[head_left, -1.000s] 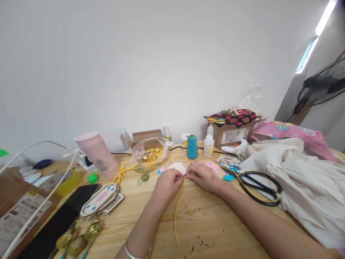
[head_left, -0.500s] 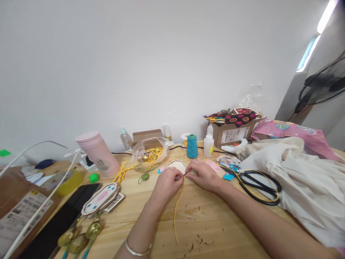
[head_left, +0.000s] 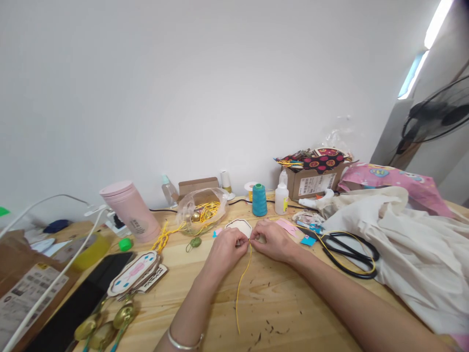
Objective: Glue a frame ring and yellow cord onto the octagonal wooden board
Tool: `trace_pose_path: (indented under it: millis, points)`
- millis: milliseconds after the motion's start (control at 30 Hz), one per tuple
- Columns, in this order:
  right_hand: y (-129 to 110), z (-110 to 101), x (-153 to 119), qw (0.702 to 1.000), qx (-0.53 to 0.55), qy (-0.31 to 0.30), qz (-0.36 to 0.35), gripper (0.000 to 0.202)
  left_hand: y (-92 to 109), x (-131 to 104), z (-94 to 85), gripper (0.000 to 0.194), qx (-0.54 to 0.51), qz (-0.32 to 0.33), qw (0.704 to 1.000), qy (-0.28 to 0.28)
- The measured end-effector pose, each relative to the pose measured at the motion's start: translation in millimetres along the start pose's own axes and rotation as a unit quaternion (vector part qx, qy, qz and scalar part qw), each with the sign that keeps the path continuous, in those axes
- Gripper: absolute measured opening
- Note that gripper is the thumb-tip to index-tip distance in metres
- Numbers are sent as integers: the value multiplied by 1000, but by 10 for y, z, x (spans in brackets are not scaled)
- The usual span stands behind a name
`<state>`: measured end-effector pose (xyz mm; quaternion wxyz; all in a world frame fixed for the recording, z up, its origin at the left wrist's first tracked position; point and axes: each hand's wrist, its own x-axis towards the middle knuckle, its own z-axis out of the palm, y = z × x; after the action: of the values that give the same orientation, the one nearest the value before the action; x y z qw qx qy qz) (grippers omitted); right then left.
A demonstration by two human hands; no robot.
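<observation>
My left hand (head_left: 229,245) and my right hand (head_left: 271,239) meet over the middle of the wooden table, fingertips pinched close together. Between them runs a yellow cord (head_left: 240,288), its loose end hanging down toward the table's front. Both pinches are closed on the cord; the exact spot where it is gripped is partly hidden by the fingers. Just behind the hands lies a pale scallop-edged plaque (head_left: 239,225), partly covered by them. A small green knotted piece (head_left: 195,242) rests left of my left hand, and pink paper (head_left: 286,228) lies beyond my right hand.
Black-handled scissors (head_left: 350,252) lie at right beside white cloth (head_left: 414,254). A teal thread spool (head_left: 259,200) and a glue bottle (head_left: 282,195) stand behind. At left are a pink tumbler (head_left: 130,210), stacked plaques (head_left: 135,271), brass bells (head_left: 123,315) and a phone (head_left: 80,303).
The fingertips of my right hand have shifted slightly at the cord, closer to those of my left. The whole view has moved a little; the cord still hangs between the hands.
</observation>
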<state>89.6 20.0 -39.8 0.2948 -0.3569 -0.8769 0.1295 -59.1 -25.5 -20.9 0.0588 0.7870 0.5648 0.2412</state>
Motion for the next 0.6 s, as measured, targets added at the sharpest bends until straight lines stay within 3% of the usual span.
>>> trace_pose_path:
  millis: [367, 600]
  points:
    - [37, 32, 0, 1000, 22, -9, 11, 10, -50, -10, 8, 17, -19, 5, 1000, -1]
    - [34, 38, -6, 999, 41, -7, 30, 10, -68, -12, -11, 16, -33, -31, 999, -3]
